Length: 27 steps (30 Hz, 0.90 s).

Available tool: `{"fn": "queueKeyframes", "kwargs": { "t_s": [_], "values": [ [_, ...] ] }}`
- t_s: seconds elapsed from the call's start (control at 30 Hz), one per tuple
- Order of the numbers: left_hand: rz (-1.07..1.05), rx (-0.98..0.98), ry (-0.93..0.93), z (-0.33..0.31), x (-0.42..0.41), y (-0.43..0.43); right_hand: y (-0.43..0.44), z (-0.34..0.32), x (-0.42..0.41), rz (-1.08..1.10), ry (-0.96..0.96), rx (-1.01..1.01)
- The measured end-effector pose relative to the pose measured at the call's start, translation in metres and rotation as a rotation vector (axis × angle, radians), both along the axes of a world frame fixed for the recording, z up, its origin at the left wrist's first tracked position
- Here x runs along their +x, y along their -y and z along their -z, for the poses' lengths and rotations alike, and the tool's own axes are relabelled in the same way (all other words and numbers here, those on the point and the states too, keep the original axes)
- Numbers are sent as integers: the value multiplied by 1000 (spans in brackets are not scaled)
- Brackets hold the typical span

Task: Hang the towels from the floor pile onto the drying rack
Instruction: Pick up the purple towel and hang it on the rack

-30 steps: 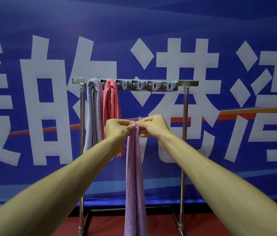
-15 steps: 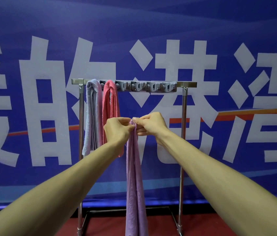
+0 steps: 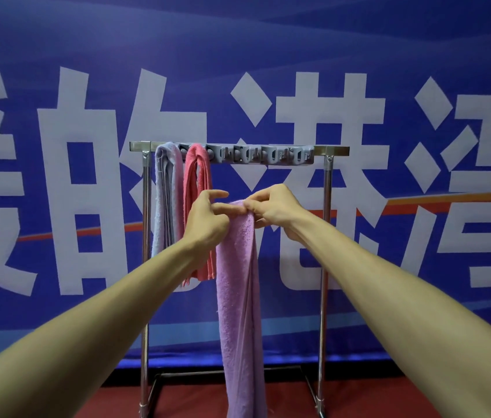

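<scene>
A metal drying rack point(image 3: 327, 188) stands in front of me with a grey row of hooks point(image 3: 265, 155) along its top bar. A pale lilac-blue towel point(image 3: 166, 194) and a pink towel point(image 3: 196, 176) hang from the left hooks. I hold a long purple towel point(image 3: 238, 297) below the bar; it drops out of view at the bottom. My right hand point(image 3: 274, 209) pinches its top edge. My left hand point(image 3: 208, 218) touches the same edge with its index finger, the other fingers spread apart. The floor pile is not in view.
A blue banner point(image 3: 389, 55) with large white characters fills the wall behind the rack. The floor point(image 3: 358, 399) is red. The rack's base bars point(image 3: 226, 372) run along the floor near my feet. Several hooks to the right of the pink towel carry nothing.
My hands have moved slightly apart along the purple towel's top edge. My left hand's fingers have loosened and spread. The towel's top now looks wider and flatter.
</scene>
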State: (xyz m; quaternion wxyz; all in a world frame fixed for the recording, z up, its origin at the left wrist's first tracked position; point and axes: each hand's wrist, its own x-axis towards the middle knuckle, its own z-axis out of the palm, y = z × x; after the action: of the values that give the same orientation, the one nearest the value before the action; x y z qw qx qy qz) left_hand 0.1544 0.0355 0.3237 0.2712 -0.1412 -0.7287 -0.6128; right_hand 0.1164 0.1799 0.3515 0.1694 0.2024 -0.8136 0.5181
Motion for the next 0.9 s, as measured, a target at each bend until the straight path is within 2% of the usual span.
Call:
{"fn": "queueKeyframes", "kwargs": {
  "t_s": [0.13, 0.2, 0.3, 0.43, 0.5, 0.53, 0.6, 0.63, 0.7, 0.77, 0.9],
  "values": [
    [-58, 31, -122, -6, 1, 7, 1, -3, 3, -9, -22, 12],
    [-45, -58, -62, -9, 4, 13, -1, -6, 7, -57, -52, -13],
    [128, -156, 73, -8, 6, 17, -3, -14, 11, -112, -91, -80],
    [82, -101, 57, 0, 4, 9, -9, -18, 5, -57, -108, -100],
    [-3, -166, -45, 1, 0, 3, -12, -17, 3, 19, -134, -62],
    [-65, -221, -153, -2, 1, -2, -14, -20, 2, 51, -168, -80],
    [-139, -235, -394, -16, 6, -11, -16, -34, 4, 27, -252, -209],
    [-148, -212, -453, -28, 9, -14, -16, -42, 6, -42, -266, -310],
    [-139, -232, -448, -48, 13, -18, -16, -51, 10, -141, -263, -417],
    [-169, -326, -375, -54, 12, -15, -16, -48, 12, -99, -256, -372],
    [-193, -381, -410, -55, 6, -2, -18, -44, 14, -36, -259, -380]
  ]
}}
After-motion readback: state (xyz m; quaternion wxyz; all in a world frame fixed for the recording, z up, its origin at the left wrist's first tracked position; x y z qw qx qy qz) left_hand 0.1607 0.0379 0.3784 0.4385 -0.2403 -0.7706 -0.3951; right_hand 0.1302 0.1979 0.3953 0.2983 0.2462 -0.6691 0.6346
